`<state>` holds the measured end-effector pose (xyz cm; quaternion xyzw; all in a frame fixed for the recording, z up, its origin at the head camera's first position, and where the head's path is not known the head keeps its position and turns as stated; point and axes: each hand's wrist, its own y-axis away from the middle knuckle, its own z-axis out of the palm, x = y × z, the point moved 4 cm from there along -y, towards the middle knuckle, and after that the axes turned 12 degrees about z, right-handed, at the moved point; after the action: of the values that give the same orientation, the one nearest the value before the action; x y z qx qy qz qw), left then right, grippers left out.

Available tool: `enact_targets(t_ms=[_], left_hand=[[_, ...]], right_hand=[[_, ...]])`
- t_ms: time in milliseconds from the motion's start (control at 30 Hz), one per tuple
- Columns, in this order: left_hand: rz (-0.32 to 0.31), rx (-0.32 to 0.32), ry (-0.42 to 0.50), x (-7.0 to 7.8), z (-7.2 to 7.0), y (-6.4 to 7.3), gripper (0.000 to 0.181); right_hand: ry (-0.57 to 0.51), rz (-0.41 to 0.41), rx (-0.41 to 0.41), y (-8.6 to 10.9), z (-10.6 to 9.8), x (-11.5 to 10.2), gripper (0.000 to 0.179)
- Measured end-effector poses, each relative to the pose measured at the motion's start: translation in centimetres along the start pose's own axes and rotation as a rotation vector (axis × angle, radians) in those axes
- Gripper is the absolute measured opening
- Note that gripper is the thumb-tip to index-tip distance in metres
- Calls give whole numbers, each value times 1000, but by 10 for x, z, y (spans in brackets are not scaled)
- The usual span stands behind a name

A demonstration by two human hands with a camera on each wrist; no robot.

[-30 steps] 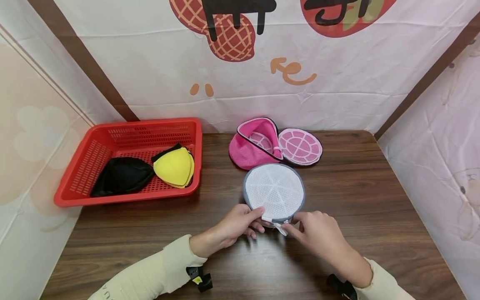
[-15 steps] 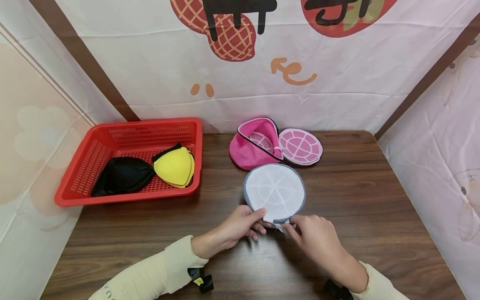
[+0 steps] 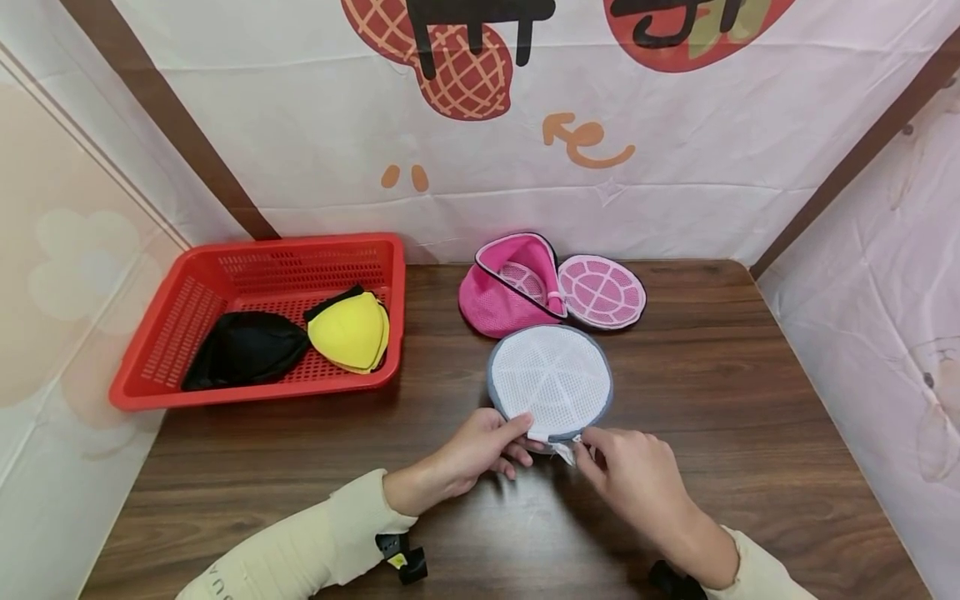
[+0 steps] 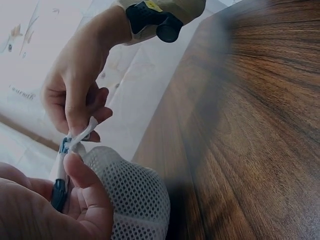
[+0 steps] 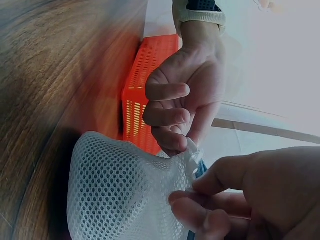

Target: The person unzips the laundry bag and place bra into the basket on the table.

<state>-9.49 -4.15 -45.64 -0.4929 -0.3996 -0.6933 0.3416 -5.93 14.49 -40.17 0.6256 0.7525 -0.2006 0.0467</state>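
Btw, hands (image 3: 480,452) (image 3: 636,473) grip wht bag (image 3: 550,377); L sleeve (image 3: 296,537): "UA".

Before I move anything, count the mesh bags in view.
2: the white mesh bag, gripped at its rim by the left hand and right hand, and the open pink mesh bag behind it. The pink disc alongside looks like that bag's lid.

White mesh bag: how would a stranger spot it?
On the brown table, find the pink mesh bag at the back. Closer in, left hand and right hand grip the near edge of the white mesh bag. Its white top and blue-grey rim set it apart.
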Motion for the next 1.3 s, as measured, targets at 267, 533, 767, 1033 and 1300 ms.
enact_targets(t_ms=[267,533,767,1033,1300], left_hand=[[-7,1,4,1,1,-1,40],[-18,27,16,2,3,-2,39],[-49,25,71,-1,8,-1,37],[-33,42,87,-6,10,-1,33],[-18,79,88,-7,9,1,28]], right_hand=[[12,-67,134,2,-4,0,29],[-79,-71,140,4,-3,1,27],[-106,-91,97,4,-2,0,28],[-100,-163,43,4,6,1,25],[-81,-296,83,4,10,3,23]])
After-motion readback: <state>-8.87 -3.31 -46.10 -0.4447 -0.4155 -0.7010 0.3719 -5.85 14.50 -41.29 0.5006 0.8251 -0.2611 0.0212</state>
